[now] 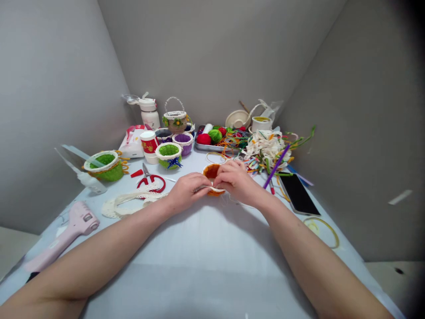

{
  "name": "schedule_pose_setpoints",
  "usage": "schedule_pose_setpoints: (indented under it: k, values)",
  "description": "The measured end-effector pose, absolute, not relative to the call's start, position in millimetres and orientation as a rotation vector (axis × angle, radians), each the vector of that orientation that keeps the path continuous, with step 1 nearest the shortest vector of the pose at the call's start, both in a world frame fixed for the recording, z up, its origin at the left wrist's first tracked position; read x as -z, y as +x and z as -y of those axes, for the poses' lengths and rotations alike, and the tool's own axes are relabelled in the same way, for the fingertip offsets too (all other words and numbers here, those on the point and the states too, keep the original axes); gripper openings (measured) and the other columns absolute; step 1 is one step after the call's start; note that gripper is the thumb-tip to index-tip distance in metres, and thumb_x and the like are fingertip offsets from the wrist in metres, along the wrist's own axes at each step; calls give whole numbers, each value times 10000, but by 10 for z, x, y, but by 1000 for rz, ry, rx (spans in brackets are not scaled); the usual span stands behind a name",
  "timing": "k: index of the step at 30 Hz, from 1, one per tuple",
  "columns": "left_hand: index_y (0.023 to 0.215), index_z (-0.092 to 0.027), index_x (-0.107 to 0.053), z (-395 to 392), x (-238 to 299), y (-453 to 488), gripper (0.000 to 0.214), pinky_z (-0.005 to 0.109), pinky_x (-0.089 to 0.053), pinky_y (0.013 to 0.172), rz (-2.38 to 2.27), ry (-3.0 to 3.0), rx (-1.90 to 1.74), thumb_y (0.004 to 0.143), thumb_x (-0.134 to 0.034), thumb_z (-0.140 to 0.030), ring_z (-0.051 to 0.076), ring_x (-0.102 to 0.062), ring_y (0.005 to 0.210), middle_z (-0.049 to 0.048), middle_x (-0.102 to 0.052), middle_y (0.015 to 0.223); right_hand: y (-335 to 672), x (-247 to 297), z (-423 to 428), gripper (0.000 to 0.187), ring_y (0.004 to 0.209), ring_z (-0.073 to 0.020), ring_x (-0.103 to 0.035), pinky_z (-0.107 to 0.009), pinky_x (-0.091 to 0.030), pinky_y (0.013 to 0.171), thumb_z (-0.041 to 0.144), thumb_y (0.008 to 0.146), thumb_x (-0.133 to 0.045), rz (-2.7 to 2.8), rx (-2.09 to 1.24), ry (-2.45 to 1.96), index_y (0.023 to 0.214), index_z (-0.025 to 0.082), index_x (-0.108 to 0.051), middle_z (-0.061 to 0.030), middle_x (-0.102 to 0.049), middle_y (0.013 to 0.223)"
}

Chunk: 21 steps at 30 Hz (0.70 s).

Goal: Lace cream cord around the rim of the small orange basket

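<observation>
A small orange basket [210, 171] is between my hands over the middle of the table. A strip of white trim [216, 190] runs along its near rim. My left hand [188, 191] is closed on the left end of the trim, at the basket's side. From the other side, my right hand [236, 180] pinches the trim, its fingers covering much of the rim. Loose pale threads hang below my right fingers. Red-handled scissors [161, 184] and a length of white lace [111, 206] lie left of my left hand.
A pink glue gun [79, 220] and white glue bottle [93, 182] lie left. Several small baskets, including a green one [168, 152], stand behind. A metal tray [215, 146] holds yarn balls. White yarn scraps [265, 146], a purple stick [277, 165] and a phone [299, 195] are right.
</observation>
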<state>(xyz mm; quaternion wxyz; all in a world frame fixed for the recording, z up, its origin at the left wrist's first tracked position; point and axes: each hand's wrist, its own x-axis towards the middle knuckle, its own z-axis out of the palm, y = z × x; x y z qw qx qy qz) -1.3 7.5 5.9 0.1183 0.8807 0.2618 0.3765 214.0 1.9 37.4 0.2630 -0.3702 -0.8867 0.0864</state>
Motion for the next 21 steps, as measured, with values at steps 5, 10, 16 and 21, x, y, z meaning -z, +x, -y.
schedule_pose_setpoints:
  k: [5, 10, 16, 21]
  values:
    - [918, -185, -703, -86, -69, -12, 156, 272, -524, 809, -772, 2569, -1072, 936, -554, -229, 162, -685, 858, 45, -743, 898, 2187, -460, -11, 216, 992, -197, -515, -395, -235, 951, 117, 900, -539, 2347, -345, -1115, 995, 241, -688, -15, -683, 906]
    - [902, -174, -695, -96, -68, -16, 148, 262, -516, 790, -744, 2573, -1058, 933, -560, -226, 159, -677, 842, 45, -735, 875, 2072, -397, 15, 151, 913, -173, -526, -379, -262, 941, 85, 863, -554, 2328, -423, -1114, 931, 200, -624, -9, -660, 895]
    - [897, -169, -699, -110, -68, -19, 121, 255, -501, 774, -793, 2492, -1050, 909, -582, -200, 154, -666, 813, 41, -727, 874, 2021, -481, 123, 148, 972, -174, -514, -391, -248, 968, 143, 943, -509, 2363, -206, -1044, 1004, 217, -622, -16, -659, 986]
    - [858, -167, -696, -135, -86, -39, 123, 243, -491, 743, -883, 2323, -1037, 884, -578, -190, 146, -648, 786, 34, -716, 861, 1943, -507, 228, 157, 981, -189, -469, -374, -285, 923, 185, 961, -512, 2531, 289, -860, 925, 206, -662, -55, -622, 1010]
